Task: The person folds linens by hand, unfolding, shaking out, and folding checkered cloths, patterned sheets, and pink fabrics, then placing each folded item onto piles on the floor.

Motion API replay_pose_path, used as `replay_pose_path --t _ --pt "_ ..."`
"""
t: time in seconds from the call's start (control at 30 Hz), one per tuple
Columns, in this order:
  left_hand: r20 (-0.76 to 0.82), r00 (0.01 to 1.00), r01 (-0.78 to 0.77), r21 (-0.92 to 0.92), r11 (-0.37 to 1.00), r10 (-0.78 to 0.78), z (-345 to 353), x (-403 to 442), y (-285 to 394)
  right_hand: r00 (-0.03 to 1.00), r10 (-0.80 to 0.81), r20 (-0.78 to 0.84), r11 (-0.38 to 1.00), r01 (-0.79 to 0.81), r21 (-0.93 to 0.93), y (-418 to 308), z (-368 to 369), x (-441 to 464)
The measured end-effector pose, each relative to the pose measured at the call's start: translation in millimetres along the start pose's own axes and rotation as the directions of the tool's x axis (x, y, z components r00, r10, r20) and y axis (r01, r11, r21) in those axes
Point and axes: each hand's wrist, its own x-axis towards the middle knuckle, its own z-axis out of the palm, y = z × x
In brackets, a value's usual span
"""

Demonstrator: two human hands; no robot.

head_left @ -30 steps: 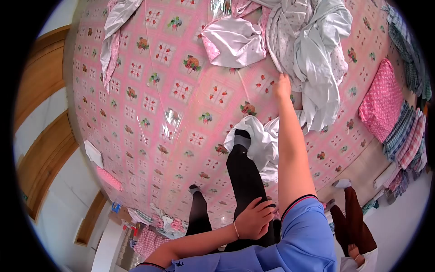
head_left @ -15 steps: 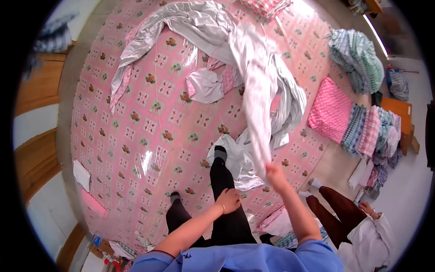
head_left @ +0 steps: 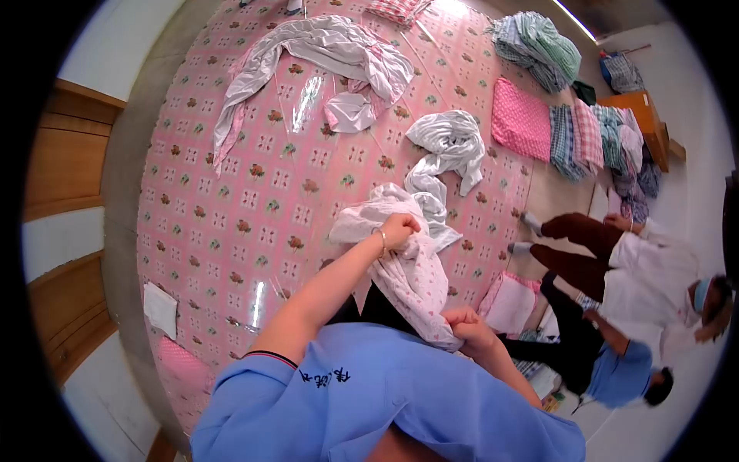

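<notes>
Bimanually held printed cloth (head_left: 414, 283)

The printed cloth hangs in folds between the two hands, over the wearer's lap. Left hand (head_left: 399, 232): fingers curled together, clamped on the upper folds. Right hand (head_left: 469, 329): fingers closed on the lower end, thumb detail unclear. Plain white cloth (head_left: 454, 142) lies on the patterned mat (head_left: 231, 231), beyond the left fingers, its near end beside the printed cloth. Pink-edged long cloth (head_left: 331, 42) lies farther beyond the left fingers. Folded bundle (head_left: 508, 305) is located near the right fingers, on their right. Two people are well to the right of both hands.
</notes>
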Motion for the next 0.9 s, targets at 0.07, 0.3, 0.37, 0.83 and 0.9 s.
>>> replay_pose_path --t 0.07,0.3,0.37,0.83,0.9 --pt "0.023 0.99 -0.143 0.103 0.984 0.141 -6 -50 -32 0.99 -0.109 0.084 0.982 0.094 0.163 20 30 -19" --pt "-0.288 0.718 -0.139 0.833 0.536 0.634 -20 -163 -109 0.839 -0.523 0.149 0.842 0.536 -0.063 43 78 -126" --pt "-0.082 0.928 -0.29 0.453 0.843 0.364 -20 -157 -133 0.69 -0.724 0.024 0.689 0.724 -0.027 59 80 -144" --pt "-0.478 0.652 -0.642 0.064 0.764 0.589 81 -341 156 0.126 -0.913 -0.389 0.289 0.873 -0.394 136 -90 -374" --pt "-0.45 0.633 -0.695 0.027 0.718 0.63 118 -385 182 -0.028 -0.871 -0.49 0.189 0.902 -0.387 151 -103 -404"
